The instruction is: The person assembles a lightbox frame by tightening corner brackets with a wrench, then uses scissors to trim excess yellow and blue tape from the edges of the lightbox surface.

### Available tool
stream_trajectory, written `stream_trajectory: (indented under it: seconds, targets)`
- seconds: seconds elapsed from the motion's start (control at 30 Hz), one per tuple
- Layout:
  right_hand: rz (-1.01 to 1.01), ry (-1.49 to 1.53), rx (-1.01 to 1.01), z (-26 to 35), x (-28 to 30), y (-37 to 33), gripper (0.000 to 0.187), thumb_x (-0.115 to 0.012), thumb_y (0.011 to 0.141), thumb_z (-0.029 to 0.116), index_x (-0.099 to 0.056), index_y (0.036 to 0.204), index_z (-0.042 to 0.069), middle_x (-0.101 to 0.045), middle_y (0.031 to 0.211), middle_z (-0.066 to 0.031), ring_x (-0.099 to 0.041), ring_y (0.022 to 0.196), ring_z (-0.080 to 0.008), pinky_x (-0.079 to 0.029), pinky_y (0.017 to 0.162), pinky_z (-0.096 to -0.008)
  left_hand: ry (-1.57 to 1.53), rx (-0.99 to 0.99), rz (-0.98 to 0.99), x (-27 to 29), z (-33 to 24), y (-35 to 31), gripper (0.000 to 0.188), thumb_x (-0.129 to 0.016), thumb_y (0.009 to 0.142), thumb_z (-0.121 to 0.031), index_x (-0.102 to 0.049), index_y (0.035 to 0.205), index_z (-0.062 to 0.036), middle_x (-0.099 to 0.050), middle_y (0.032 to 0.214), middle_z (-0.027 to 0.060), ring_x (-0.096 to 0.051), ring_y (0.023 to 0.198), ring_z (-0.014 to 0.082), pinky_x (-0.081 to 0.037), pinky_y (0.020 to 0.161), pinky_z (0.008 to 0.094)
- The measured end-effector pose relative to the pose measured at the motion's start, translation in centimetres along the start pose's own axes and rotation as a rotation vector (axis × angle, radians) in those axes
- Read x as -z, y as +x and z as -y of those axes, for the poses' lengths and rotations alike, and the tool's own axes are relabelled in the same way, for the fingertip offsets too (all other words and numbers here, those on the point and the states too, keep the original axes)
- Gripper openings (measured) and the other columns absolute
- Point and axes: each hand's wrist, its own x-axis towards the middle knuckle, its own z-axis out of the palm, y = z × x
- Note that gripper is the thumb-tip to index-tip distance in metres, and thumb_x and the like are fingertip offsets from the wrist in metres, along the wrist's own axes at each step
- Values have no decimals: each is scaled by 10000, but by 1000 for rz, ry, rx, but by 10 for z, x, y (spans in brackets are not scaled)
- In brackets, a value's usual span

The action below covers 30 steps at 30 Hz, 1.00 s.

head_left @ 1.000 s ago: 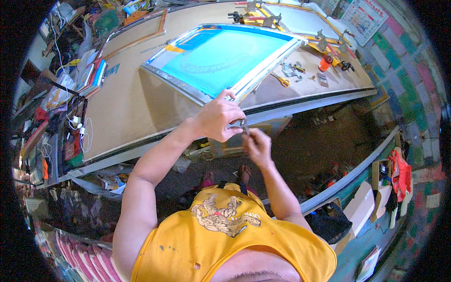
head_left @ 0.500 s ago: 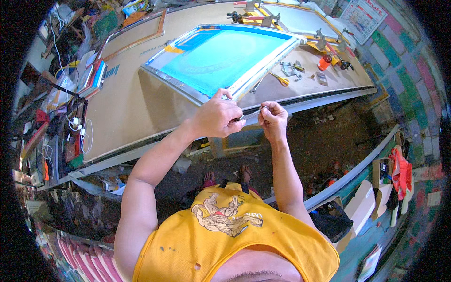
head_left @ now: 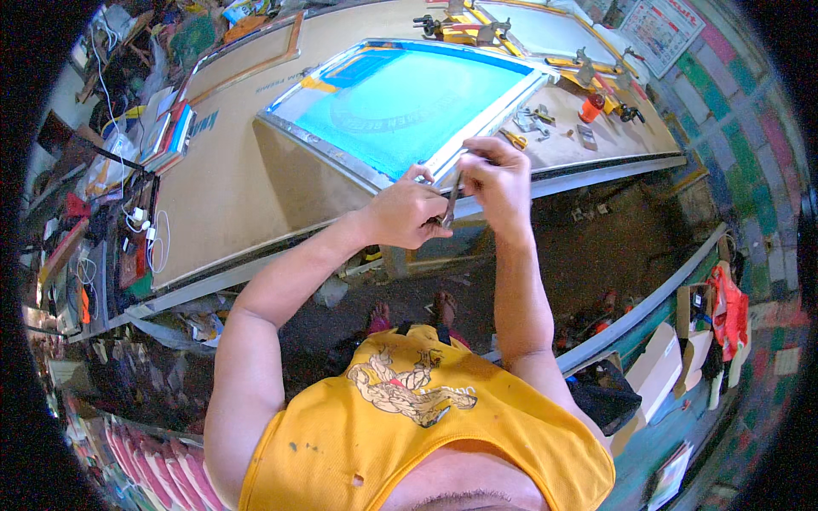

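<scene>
Right hand around slim tool

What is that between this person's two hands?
In the head view, a slim, dark tool spans the gap between the left hand and the right hand; its exact kind is unclear.

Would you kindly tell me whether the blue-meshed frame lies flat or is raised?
The blue-meshed frame looks raised: a broad shadow falls on the tabletop beneath its left side.

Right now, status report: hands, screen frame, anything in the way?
Left hand at near corner of blue screen. Right hand on slim metal tool. Screen over tabletop. Yellow-handled scissors beyond right hand, not blocking.
</scene>
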Motion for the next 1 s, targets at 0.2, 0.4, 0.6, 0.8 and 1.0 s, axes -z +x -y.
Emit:
stream_trajectory:
  seconds: [0.2,0.4,0.6,0.8,1.0]
  targets:
    - [200,-531,663,-16,-52,-80,193,-766,836,147,-675,963,33,-689,859,-129,-688,741,-319,-549,658,-401,11,-43,-139,-12,25,4,172,-748,704,-103,-674,859,-111,-700,818,21,-650,813,213,-396,973,449]
    - [54,-547,791,-119,-41,-129,214,-722,862,-22,-630,1049,28,-712,989,-190,-728,830,-291,-585,695,-349,-21,23,-29,-11,19,3,124,-728,677,-78,-681,786,-119,-704,781,21,-652,787,190,-406,919,405]
    - [-33,-294,796,-203,13,-107,516,-540,948,-124,-345,1365,109,-558,1361,-257,-702,1027,-313,-619,753,-369,42,-50,-108,1,16,15,135,-738,660,-88,-679,780,-103,-678,738,29,-639,747,208,-405,892,402]
    - [-68,-421,519,-164,26,-74,430,-622,895,-118,-528,1277,56,-652,1184,-150,-691,907,-204,-568,773,-308,5,24,-64,25,8,19,148,-769,686,-164,-649,747,-101,-630,679,42,-614,720,242,-389,882,402]
    - [-131,105,78,-119,62,-20,265,-681,849,-22,-661,1113,-32,-654,908,-55,-601,723,-123,-494,616,-276,90,45,10,31,-5,21,353,-736,814,-379,-585,658,-101,-577,605,69,-583,651,278,-376,884,423]
